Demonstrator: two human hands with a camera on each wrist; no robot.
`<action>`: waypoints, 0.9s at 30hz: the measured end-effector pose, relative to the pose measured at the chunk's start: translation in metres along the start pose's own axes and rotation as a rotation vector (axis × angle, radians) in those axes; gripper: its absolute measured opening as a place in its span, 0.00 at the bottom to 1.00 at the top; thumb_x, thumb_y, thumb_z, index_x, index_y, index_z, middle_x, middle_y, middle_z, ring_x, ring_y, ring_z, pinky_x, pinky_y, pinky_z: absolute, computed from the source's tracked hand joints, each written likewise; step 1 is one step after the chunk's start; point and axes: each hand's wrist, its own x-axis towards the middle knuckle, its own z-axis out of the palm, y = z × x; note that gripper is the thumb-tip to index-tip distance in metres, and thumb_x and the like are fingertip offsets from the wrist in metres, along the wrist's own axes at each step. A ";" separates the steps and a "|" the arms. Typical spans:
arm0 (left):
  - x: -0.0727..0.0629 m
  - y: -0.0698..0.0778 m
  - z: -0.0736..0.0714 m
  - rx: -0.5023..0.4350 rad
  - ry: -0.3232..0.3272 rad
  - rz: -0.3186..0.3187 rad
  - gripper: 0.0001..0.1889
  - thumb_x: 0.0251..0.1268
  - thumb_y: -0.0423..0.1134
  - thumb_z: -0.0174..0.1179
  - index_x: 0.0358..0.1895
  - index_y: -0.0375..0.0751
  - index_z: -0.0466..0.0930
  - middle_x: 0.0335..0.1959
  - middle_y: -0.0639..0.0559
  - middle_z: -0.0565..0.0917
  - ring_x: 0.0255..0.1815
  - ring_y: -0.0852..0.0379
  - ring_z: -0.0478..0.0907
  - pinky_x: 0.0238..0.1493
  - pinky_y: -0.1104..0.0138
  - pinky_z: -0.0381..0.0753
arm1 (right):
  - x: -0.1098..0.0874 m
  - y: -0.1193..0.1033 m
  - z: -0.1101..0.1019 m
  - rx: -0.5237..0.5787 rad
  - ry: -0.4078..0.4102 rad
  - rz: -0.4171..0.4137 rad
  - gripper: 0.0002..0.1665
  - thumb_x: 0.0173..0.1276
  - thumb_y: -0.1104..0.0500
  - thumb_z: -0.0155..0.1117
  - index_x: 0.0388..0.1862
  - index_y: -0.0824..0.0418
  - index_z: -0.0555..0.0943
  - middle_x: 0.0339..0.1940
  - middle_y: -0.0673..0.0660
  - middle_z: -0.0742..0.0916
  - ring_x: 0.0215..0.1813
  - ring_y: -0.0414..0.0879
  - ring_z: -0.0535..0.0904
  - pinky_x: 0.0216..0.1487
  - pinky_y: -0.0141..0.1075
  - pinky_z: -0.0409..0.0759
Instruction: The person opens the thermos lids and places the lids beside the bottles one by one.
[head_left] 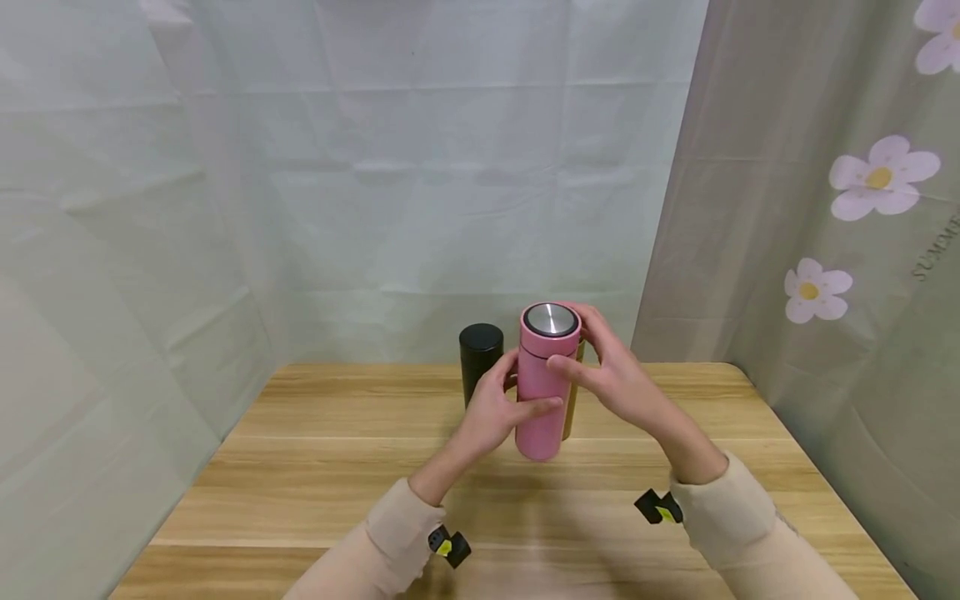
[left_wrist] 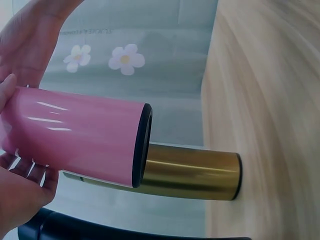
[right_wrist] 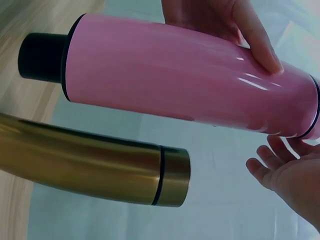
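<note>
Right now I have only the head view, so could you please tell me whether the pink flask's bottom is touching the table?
Observer: It is not; the left wrist view shows the black base of the pink flask raised clear of the table.
Operator: Thank you. The gold flask is mostly hidden from me, so could you describe its top end?
Observer: In the right wrist view, a thin dark ring runs round it just below a gold cap.
</note>
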 end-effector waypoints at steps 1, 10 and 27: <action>0.001 0.002 0.000 0.001 0.003 0.002 0.39 0.61 0.50 0.77 0.74 0.51 0.69 0.64 0.53 0.78 0.63 0.51 0.77 0.62 0.50 0.80 | 0.001 -0.001 0.000 0.008 0.008 0.004 0.42 0.73 0.44 0.70 0.79 0.53 0.64 0.73 0.54 0.73 0.77 0.54 0.64 0.74 0.65 0.63; 0.006 0.009 0.005 0.077 0.075 0.047 0.38 0.60 0.49 0.78 0.72 0.51 0.70 0.64 0.54 0.78 0.63 0.54 0.77 0.61 0.51 0.81 | 0.010 -0.009 0.006 0.065 0.092 0.063 0.47 0.69 0.41 0.73 0.78 0.56 0.64 0.70 0.57 0.76 0.74 0.53 0.70 0.71 0.62 0.69; 0.010 0.014 0.007 0.003 0.069 0.068 0.38 0.63 0.46 0.76 0.72 0.50 0.66 0.64 0.52 0.77 0.65 0.52 0.77 0.63 0.49 0.80 | 0.020 -0.019 0.016 0.132 0.238 0.053 0.41 0.65 0.50 0.76 0.73 0.58 0.70 0.64 0.56 0.80 0.63 0.51 0.79 0.65 0.51 0.78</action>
